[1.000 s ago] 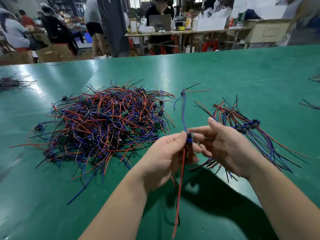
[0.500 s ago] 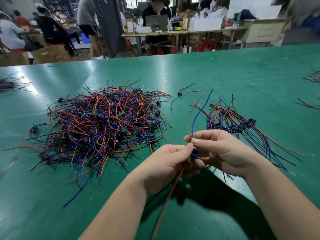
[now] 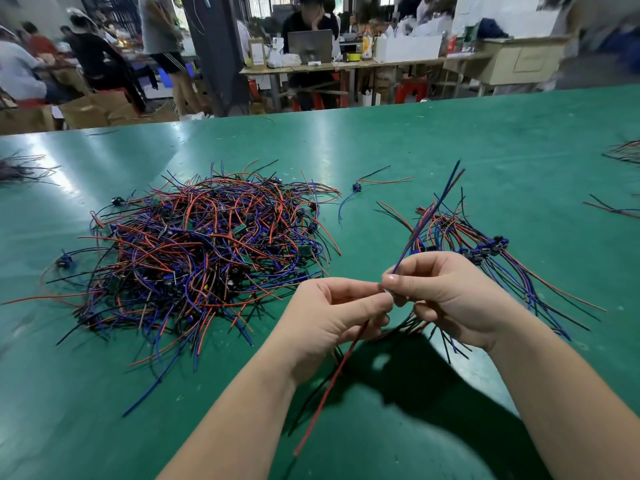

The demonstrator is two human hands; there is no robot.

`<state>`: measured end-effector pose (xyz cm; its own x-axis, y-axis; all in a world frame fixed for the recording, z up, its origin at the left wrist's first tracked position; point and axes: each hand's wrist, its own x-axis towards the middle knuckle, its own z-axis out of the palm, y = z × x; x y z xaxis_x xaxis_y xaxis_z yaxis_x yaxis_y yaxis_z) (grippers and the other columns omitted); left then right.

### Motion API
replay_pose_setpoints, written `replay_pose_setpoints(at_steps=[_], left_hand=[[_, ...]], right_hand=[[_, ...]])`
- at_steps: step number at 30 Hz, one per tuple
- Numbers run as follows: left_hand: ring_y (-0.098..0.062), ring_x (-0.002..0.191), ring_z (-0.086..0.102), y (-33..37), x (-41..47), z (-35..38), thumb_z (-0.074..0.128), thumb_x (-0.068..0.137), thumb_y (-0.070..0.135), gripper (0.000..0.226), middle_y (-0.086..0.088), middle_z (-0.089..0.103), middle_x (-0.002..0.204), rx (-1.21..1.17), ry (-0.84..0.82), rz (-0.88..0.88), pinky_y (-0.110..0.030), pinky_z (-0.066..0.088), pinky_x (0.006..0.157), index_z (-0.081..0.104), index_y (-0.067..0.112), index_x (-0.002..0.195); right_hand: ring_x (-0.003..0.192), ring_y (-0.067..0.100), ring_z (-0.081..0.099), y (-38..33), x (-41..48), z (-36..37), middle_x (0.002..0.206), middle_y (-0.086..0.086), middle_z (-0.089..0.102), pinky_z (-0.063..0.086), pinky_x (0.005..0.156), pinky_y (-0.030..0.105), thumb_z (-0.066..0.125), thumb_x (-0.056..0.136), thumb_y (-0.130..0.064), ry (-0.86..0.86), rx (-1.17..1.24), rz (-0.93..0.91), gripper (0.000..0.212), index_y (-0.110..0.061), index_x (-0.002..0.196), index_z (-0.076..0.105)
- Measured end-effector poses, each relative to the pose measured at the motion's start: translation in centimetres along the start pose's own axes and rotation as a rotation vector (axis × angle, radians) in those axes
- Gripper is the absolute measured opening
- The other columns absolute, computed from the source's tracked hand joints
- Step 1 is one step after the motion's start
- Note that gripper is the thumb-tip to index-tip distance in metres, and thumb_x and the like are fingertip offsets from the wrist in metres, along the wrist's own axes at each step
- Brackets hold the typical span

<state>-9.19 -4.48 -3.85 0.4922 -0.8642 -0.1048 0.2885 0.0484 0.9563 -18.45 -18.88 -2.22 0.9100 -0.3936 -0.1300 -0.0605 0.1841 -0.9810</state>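
Over a workshop's green table (image 3: 381, 140), left hand (image 3: 332, 317) and right hand (image 3: 450, 299) hold one wire lead (image 3: 329, 386) in pinching grip.

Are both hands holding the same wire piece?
Yes, the left hand and the right hand both pinch the wire piece between them above the green table.

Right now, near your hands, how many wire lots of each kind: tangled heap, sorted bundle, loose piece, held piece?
Tangled heap: 1
Sorted bundle: 1
Loose piece on the table: 1
Held piece, pinched by left hand and right hand: 1
Total: 4
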Motion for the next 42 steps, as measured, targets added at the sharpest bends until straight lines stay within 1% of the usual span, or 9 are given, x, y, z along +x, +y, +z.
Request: replay_pose_setpoints(at_steps=[5, 12, 16, 25, 29, 32, 36, 38, 42], left_hand=[[-0.014, 0.054, 0.063, -0.4, 0.4, 0.8, 0.081, 0.053, 0.018, 0.017, -0.009, 0.068, 0.067, 0.026, 0.106, 0.007, -0.024, 0.056, 0.058, 0.076, 0.013, 0.068], [-0.01, 0.055, 0.063, -0.4, -0.3, 0.8, 0.073, 0.078, 0.001, 0.017, -0.002, 0.066, 0.065, 0.168, -0.159, -0.186, -0.02, 0.052, 0.056, 0.069, 0.007, 0.093], [-0.006, 0.053, 0.056, -0.7, -0.5, 0.9, 0.068, 0.084, 0.002, 0.018, 0.005, 0.061, 0.059, 0.27, -0.229, -0.181, -0.018, 0.05, 0.059, 0.069, 0.006, 0.102], [-0.006, 0.056, 0.052, -0.9, -0.4, 0.4, 0.067, 0.087, 0.007, 0.016, 0.008, 0.058, 0.06, 0.441, -0.237, -0.119, -0.02, 0.045, 0.061, 0.07, 0.017, 0.099], [-0.01, 0.061, 0.054, -0.6, -0.6, 0.2, 0.073, 0.079, 0.014, 0.014, 0.002, 0.061, 0.068, 0.377, -0.266, -0.109, -0.025, 0.044, 0.064, 0.072, 0.02, 0.092], [-0.01, 0.062, 0.06, 0.0, -0.7, 0.4, 0.074, 0.071, 0.013, 0.014, -0.001, 0.067, 0.07, 0.211, -0.225, -0.052, -0.019, 0.047, 0.058, 0.074, 0.023, 0.079], [-0.009, 0.051, 0.059, 0.2, -0.1, 1.0, 0.073, 0.062, 0.005, 0.02, -0.004, 0.067, 0.066, -0.158, -0.005, 0.103, -0.016, 0.044, 0.047, 0.069, 0.024, 0.061], [-0.009, 0.049, 0.058, -0.1, 0.2, 1.3, 0.075, 0.058, -0.002, 0.027, -0.002, 0.066, 0.062, -0.265, 0.086, 0.216, -0.016, 0.047, 0.049, 0.066, 0.023, 0.057], [-0.007, 0.055, 0.059, -0.6, 0.4, 1.7, 0.085, 0.054, 0.007, 0.03, 0.003, 0.065, 0.064, -0.125, 0.306, 0.476, -0.016, 0.049, 0.058, 0.057, 0.014, 0.062]], right_hand=[[0.038, 0.005, 0.051, -0.4, 0.2, -0.3, 0.054, 0.006, 0.061, 0.034, 0.033, 0.014, 0.074, 0.057, -0.012, 0.132, -0.016, -0.077, 0.019, -0.001, 0.068, 0.063], [0.044, 0.004, 0.058, -1.6, 0.6, -3.9, 0.05, -0.002, 0.062, 0.045, 0.042, 0.011, 0.069, 0.074, -0.007, 0.484, 0.171, -0.201, 0.01, -0.007, 0.069, 0.06], [0.042, 0.006, 0.058, -1.5, 0.5, -3.9, 0.049, -0.001, 0.06, 0.046, 0.039, 0.013, 0.073, 0.064, -0.013, 0.503, 0.182, -0.166, 0.016, -0.008, 0.07, 0.06], [0.032, 0.003, 0.048, -1.5, 1.0, -3.7, 0.038, -0.006, 0.046, 0.035, 0.03, 0.01, 0.059, 0.09, -0.017, 0.523, 0.31, 0.07, 0.022, -0.013, 0.071, 0.05], [0.033, 0.002, 0.047, -1.6, 0.9, -4.0, 0.041, -0.006, 0.044, 0.036, 0.03, 0.009, 0.052, 0.095, -0.027, 0.451, 0.474, 0.114, 0.029, -0.016, 0.068, 0.048], [0.041, 0.009, 0.06, -1.9, 0.9, -4.5, 0.048, 0.001, 0.056, 0.043, 0.035, 0.013, 0.04, 0.1, -0.03, 0.439, 0.564, 0.059, 0.034, -0.012, 0.075, 0.054], [0.048, 0.013, 0.065, -1.3, 0.6, -3.4, 0.06, 0.007, 0.067, 0.048, 0.04, 0.016, 0.056, 0.091, -0.012, 0.297, 0.278, 0.079, 0.006, -0.009, 0.09, 0.06], [0.051, 0.015, 0.065, -0.6, 0.2, -2.4, 0.07, 0.011, 0.068, 0.049, 0.043, 0.017, 0.067, 0.074, -0.003, 0.091, 0.145, 0.069, 0.02, -0.006, 0.094, 0.065], [0.059, 0.012, 0.065, 0.1, -0.1, -0.5, 0.074, 0.006, 0.071, 0.051, 0.054, 0.016, 0.076, 0.059, -0.012, -0.101, 0.075, -0.02, 0.024, -0.016, 0.082, 0.077]])
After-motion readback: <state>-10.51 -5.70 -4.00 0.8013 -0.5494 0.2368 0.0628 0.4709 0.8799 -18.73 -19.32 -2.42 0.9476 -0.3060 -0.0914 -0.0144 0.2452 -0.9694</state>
